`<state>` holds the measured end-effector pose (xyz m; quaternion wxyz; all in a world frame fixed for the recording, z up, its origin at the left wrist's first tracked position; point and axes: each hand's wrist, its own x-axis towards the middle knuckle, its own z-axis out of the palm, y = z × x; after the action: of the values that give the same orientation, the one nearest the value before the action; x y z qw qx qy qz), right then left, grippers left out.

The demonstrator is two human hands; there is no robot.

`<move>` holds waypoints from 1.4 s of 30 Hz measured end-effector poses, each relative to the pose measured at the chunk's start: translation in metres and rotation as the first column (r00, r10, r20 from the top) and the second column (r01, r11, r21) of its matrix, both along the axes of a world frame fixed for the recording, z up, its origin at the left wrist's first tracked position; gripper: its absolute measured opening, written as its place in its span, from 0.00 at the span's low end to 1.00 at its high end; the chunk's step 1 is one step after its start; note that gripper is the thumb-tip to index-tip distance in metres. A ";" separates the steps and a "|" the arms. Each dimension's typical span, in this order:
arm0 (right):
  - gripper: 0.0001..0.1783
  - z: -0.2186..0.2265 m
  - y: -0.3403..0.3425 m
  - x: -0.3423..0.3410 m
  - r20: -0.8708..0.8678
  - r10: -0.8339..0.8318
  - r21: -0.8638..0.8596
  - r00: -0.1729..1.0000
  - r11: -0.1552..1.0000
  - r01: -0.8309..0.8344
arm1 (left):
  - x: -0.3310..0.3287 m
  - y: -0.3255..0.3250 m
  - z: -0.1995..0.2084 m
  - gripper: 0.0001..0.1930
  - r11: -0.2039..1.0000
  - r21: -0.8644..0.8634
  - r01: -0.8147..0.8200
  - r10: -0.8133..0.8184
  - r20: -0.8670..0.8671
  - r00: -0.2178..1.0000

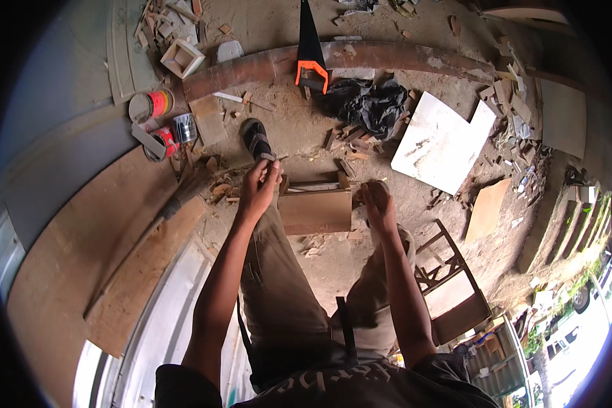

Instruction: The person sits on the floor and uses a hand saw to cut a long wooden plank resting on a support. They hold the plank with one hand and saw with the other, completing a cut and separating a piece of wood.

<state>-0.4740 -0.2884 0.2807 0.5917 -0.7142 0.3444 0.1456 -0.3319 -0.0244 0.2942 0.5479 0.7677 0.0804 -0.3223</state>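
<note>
I sit with my knees apart, and a brown wooden box-like piece [316, 212] stands on the ground between my legs. My left hand [260, 185] is raised over my left knee near the box's left end, its fingers pinched together. Whatever it may hold is too small to make out. Beyond the box's right end, above my right knee, my right hand [379, 202] is closed with its fingers curled. Anything within that grip is hidden. Both hands look apart from the box. My left foot, in a dark sandal [256, 139], rests beyond the left hand.
A handsaw [311, 51] with an orange handle leans at a long board [265, 64]. Near it lie a black plastic bag [368, 105] and a white panel [436, 146]. Paint cans [158, 105] stand left, beside a broom [149, 231]. A wooden frame [453, 279] lies right.
</note>
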 end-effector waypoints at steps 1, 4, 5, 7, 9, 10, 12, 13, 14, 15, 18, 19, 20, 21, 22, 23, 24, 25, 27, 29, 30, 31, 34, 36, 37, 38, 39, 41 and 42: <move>0.15 -0.005 -0.012 -0.010 -0.019 0.054 -0.009 0.998 0.998 -0.054 | -0.015 -0.010 0.011 0.16 0.996 -0.024 -0.091 0.092 0.022 0.996; 0.15 -0.061 -0.039 -0.060 0.042 0.118 0.099 0.992 0.988 -0.122 | -0.086 -0.034 0.006 0.15 0.968 -0.031 -0.248 0.249 0.018 0.968; 0.15 -0.093 -0.044 -0.079 0.062 0.152 0.109 0.986 0.981 -0.158 | -0.113 -0.040 -0.010 0.14 0.952 -0.051 -0.301 0.302 0.014 0.953; 0.16 -0.143 -0.049 -0.138 0.048 0.231 0.005 0.972 0.973 -0.232 | -0.175 -0.046 -0.050 0.14 0.904 0.017 -0.428 0.428 -0.074 0.901; 0.16 -0.178 -0.048 -0.176 -0.083 0.203 -0.045 0.976 0.977 -0.207 | -0.241 -0.030 -0.111 0.20 0.936 0.128 -0.328 0.321 0.077 0.944; 0.18 -0.183 -0.048 -0.190 -0.124 0.240 -0.013 0.963 0.970 -0.244 | -0.267 -0.021 -0.133 0.20 0.919 0.200 -0.339 0.320 0.122 0.939; 0.23 -0.182 -0.046 -0.213 -0.197 0.323 0.054 0.926 0.946 -0.319 | -0.314 0.007 -0.177 0.24 0.860 0.388 -0.332 0.303 0.135 0.943; 0.31 -0.188 -0.046 -0.225 -0.311 0.382 0.063 0.870 0.922 -0.382 | -0.328 0.020 -0.191 0.25 0.825 0.471 -0.313 0.285 0.132 0.949; 0.39 -0.198 -0.048 -0.231 -0.415 0.431 0.073 0.801 0.894 -0.443 | -0.327 0.028 -0.200 0.32 0.804 0.539 -0.252 0.296 0.004 0.955; 0.47 -0.208 -0.046 -0.235 -0.513 0.470 0.090 0.719 0.862 -0.499 | -0.328 0.033 -0.210 0.35 0.767 0.602 -0.223 0.310 -0.043 0.950; 0.45 -0.237 -0.029 -0.236 -0.507 0.451 -0.002 0.734 0.851 -0.525 | -0.322 0.048 -0.244 0.47 0.654 0.751 -0.085 0.363 -0.214 0.907; 0.47 -0.247 -0.023 -0.234 -0.498 0.431 -0.035 0.752 0.857 -0.514 | -0.318 0.052 -0.258 0.48 0.664 0.741 -0.100 0.357 -0.197 0.913; 0.50 -0.260 -0.013 -0.225 -0.481 0.412 -0.070 0.774 0.862 -0.502 | -0.314 0.059 -0.277 0.49 0.671 0.732 -0.120 0.351 -0.170 0.921; 0.52 -0.273 -0.009 -0.231 -0.477 0.387 -0.101 0.789 0.868 -0.487 | -0.317 0.064 -0.290 0.50 0.683 0.719 -0.127 0.341 -0.161 0.926; 0.52 -0.296 -0.001 -0.232 -0.481 0.414 -0.133 0.773 0.837 -0.531 | -0.318 0.068 -0.304 0.50 0.730 0.668 -0.141 0.363 -0.205 0.909; 0.53 -0.312 0.011 -0.225 -0.402 0.381 -0.094 0.833 0.888 -0.451 | -0.312 0.072 -0.321 0.51 0.771 0.615 -0.166 0.386 -0.243 0.890; 0.54 -0.321 0.024 -0.219 -0.326 0.335 -0.048 0.884 0.928 -0.370 | -0.308 0.074 -0.332 0.51 0.808 0.557 -0.193 0.405 -0.285 0.869; 0.55 -0.329 0.035 -0.214 -0.252 0.280 0.004 0.926 0.958 -0.288 | -0.302 0.077 -0.342 0.51 0.835 0.507 -0.216 0.390 -0.267 0.881; 0.53 -0.330 0.051 -0.211 -0.349 0.124 0.042 0.929 0.992 -0.116 | -0.298 0.086 -0.344 0.51 0.878 0.415 -0.240 0.361 -0.244 0.900; 0.54 -0.329 0.060 -0.205 -0.368 0.048 0.008 0.929 0.999 -0.049 | -0.295 0.093 -0.338 0.50 0.888 0.425 -0.176 0.311 -0.274 0.910; 0.53 -0.328 0.062 -0.198 -0.356 0.039 0.017 0.934 0.999 -0.035 | -0.287 0.095 -0.335 0.50 0.893 0.425 -0.149 0.285 -0.276 0.918; 0.52 -0.327 0.064 -0.191 -0.343 0.030 0.026 0.939 0.999 -0.022 | -0.278 0.099 -0.337 0.49 0.870 0.461 -0.176 0.282 -0.171 0.944; 0.48 -0.304 0.069 -0.168 -0.317 0.047 0.005 0.947 0.999 -0.048 | -0.267 0.116 -0.339 0.47 0.807 0.520 -0.280 0.289 0.065 0.955; 0.44 -0.275 0.080 -0.135 -0.288 0.053 -0.061 0.956 0.995 -0.073 | -0.233 0.118 -0.314 0.47 0.817 0.487 -0.310 0.289 0.120 0.950; 0.43 -0.267 0.083 -0.122 -0.268 0.058 -0.075 0.962 0.994 -0.081 | -0.218 0.120 -0.304 0.48 0.808 0.496 -0.318 0.306 0.108 0.946; 0.43 -0.264 0.083 -0.105 -0.232 0.067 -0.048 0.970 0.996 -0.080 | -0.201 0.124 -0.294 0.49 0.799 0.504 -0.328 0.324 0.100 0.941; 0.42 -0.267 0.082 -0.088 -0.195 0.076 -0.021 0.978 0.996 -0.082 | -0.188 0.128 -0.292 0.49 0.790 0.511 -0.339 0.342 0.092 0.935; 0.40 -0.272 0.088 -0.050 -0.172 0.206 -0.203 0.963 0.949 -0.240 | -0.157 0.138 -0.285 0.53 0.764 0.534 -0.361 0.378 0.083 0.922; 0.37 -0.261 0.094 -0.025 -0.126 0.279 -0.221 0.952 0.928 -0.301 | -0.142 0.140 -0.278 0.53 0.755 0.528 -0.389 0.405 0.092 0.910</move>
<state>-0.4990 -0.1945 0.0194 0.4575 -0.8153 0.2769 0.2221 -0.4735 0.1160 0.0160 0.3662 0.8503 0.3355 -0.1740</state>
